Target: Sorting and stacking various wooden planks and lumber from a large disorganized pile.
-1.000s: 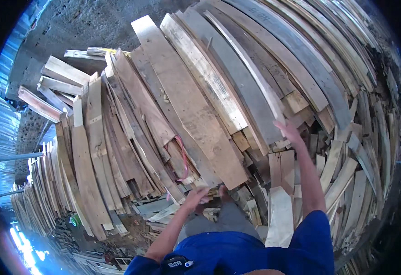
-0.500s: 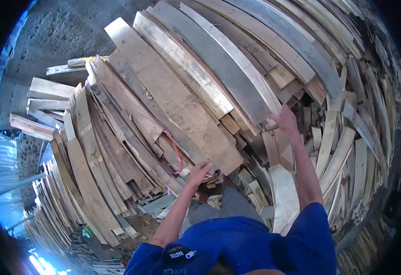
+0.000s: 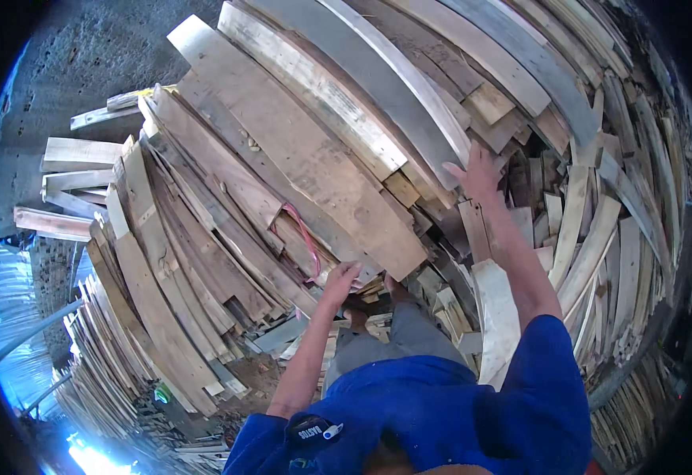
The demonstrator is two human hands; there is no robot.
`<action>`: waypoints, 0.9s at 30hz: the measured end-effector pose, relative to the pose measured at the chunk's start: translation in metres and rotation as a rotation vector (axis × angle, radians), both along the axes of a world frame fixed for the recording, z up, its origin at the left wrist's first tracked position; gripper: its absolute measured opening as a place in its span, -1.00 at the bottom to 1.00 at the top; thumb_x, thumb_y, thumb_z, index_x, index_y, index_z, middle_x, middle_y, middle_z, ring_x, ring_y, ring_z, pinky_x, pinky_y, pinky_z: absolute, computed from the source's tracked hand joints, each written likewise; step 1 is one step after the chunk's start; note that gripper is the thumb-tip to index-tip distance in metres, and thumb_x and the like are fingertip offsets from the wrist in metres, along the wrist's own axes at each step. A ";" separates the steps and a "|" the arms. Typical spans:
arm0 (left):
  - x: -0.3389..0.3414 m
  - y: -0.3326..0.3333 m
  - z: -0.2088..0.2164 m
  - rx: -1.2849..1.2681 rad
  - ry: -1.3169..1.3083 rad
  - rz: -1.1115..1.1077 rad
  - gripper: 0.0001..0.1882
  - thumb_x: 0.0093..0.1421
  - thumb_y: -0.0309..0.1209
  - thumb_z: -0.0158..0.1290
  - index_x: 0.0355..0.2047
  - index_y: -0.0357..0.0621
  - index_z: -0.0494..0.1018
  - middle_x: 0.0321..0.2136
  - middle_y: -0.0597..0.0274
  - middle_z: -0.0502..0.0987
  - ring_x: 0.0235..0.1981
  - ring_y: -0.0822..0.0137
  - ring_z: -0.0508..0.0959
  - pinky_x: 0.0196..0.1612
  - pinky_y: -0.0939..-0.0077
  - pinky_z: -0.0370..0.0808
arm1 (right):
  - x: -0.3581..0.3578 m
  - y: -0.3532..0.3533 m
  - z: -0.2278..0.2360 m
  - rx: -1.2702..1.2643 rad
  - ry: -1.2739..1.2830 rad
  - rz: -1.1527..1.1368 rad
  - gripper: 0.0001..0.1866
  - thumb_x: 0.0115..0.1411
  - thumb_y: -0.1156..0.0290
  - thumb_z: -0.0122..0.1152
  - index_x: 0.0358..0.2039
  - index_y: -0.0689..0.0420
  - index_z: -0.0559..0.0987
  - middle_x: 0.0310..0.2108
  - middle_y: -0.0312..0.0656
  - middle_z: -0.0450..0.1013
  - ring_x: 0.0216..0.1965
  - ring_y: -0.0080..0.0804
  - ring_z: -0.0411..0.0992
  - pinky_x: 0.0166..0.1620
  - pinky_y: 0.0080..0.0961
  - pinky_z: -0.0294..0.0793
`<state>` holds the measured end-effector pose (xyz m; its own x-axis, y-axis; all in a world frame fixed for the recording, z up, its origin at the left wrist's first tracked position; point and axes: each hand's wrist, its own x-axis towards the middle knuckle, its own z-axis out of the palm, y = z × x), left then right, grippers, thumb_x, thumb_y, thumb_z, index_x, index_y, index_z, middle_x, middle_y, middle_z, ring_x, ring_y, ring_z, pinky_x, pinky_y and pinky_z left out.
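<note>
Right hand (image 3: 481, 176) at the near end of a narrow pale board (image 3: 416, 74); thumb spread toward the end of a grey board (image 3: 370, 87), wider than half a second earlier; hence a seemingly looser contact, with no sign of the pale board lifted clear; fingers partly hidden, so impossible to tell whether gripping or merely resting there.

Left hand (image 3: 341, 283) half-curled and apparently free of any load; near the lower end of a wide brown board (image 3: 314, 158) and just beside a pink strap (image 3: 305, 227).

Farther out: bare feet (image 3: 398, 290) among offcuts below the board ends; a pale slab (image 3: 496, 317) beside the right leg, under the right forearm; a jumble of loose lengths (image 3: 591, 237) to the right; overlapping boards (image 3: 164, 301) to the left; a rough grey surface (image 3: 108, 55) beyond. In the way: neighbouring boards close along the narrow board's sides; uneven scrap underfoot.
</note>
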<state>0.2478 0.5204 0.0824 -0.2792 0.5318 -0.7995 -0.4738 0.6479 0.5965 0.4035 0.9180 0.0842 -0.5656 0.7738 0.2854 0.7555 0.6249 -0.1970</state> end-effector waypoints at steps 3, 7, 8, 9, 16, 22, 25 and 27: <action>-0.001 -0.007 0.007 -0.011 0.020 0.058 -0.36 0.27 0.05 0.13 0.08 -0.28 0.45 -0.27 0.17 0.51 -0.39 0.34 0.62 -0.33 0.52 0.53 | -0.004 0.028 -0.016 -0.273 0.004 -0.091 -0.17 0.09 -0.26 0.28 0.05 0.27 0.47 -0.21 0.15 0.56 -0.04 0.11 0.51 0.04 -0.11 0.47; -0.011 -0.044 -0.023 -0.122 -0.017 0.056 -0.50 0.33 -0.07 0.07 0.04 -0.26 0.47 -0.35 0.22 0.57 -0.39 0.40 0.61 -0.34 0.51 0.53 | -0.015 0.064 -0.003 -0.766 -0.162 -0.090 -0.28 0.13 -0.15 0.30 0.09 0.18 0.54 -0.09 0.03 0.59 -0.03 -0.08 0.55 0.02 -0.21 0.49; -0.004 -0.039 -0.014 -0.114 -0.017 0.049 -0.52 0.33 -0.08 0.08 0.00 -0.27 0.49 -0.36 0.24 0.56 -0.38 0.41 0.60 -0.31 0.50 0.53 | -0.011 0.070 0.000 -0.753 -0.158 -0.081 -0.28 0.13 -0.15 0.30 0.09 0.18 0.54 -0.09 0.03 0.59 -0.03 -0.08 0.55 0.02 -0.21 0.49; -0.004 -0.033 -0.015 -0.099 -0.012 0.056 -0.52 0.33 -0.08 0.08 0.00 -0.27 0.49 -0.36 0.24 0.56 -0.38 0.41 0.60 -0.31 0.50 0.53 | -0.006 0.074 0.002 -0.832 -0.136 -0.062 -0.33 0.12 -0.14 0.32 0.04 0.17 0.59 -0.10 -0.03 0.60 -0.08 -0.17 0.56 -0.02 -0.25 0.51; -0.004 -0.013 0.002 -0.058 -0.121 0.122 -0.35 0.32 0.05 0.06 0.18 -0.25 0.38 -0.13 0.12 0.54 -0.15 0.29 0.58 -0.13 0.40 0.55 | -0.032 -0.021 0.045 -1.390 0.063 0.010 -0.38 0.13 -0.05 0.38 -0.03 0.24 0.64 -0.24 -0.15 0.62 -0.22 -0.39 0.58 -0.13 -0.40 0.55; -0.018 0.002 0.007 0.322 -0.223 0.425 -0.23 0.32 0.18 -0.05 0.30 -0.15 0.22 0.16 0.05 0.43 0.17 0.20 0.44 0.18 0.13 0.40 | -0.055 -0.188 0.059 -1.698 0.211 -0.114 -0.44 0.15 0.06 0.38 -0.02 0.26 0.61 -0.24 -0.13 0.62 -0.23 -0.39 0.59 -0.15 -0.43 0.59; -0.011 -0.004 0.008 0.377 -0.449 0.523 -0.25 0.28 0.11 0.06 0.28 -0.16 0.24 0.14 0.10 0.46 0.13 0.20 0.48 0.17 0.10 0.44 | -0.038 -0.246 0.039 -1.721 0.234 -0.106 -0.42 0.12 0.02 0.38 -0.02 0.24 0.62 -0.24 -0.06 0.61 -0.20 -0.31 0.59 -0.12 -0.42 0.55; -0.008 -0.012 0.011 0.290 -0.588 0.559 -0.25 0.25 0.06 0.13 0.27 -0.17 0.25 0.12 0.12 0.47 0.10 0.21 0.51 0.16 0.10 0.46 | -0.039 -0.260 0.043 -1.701 0.289 -0.026 -0.39 0.11 -0.03 0.37 -0.02 0.23 0.62 -0.24 -0.03 0.61 -0.16 -0.27 0.59 -0.09 -0.39 0.54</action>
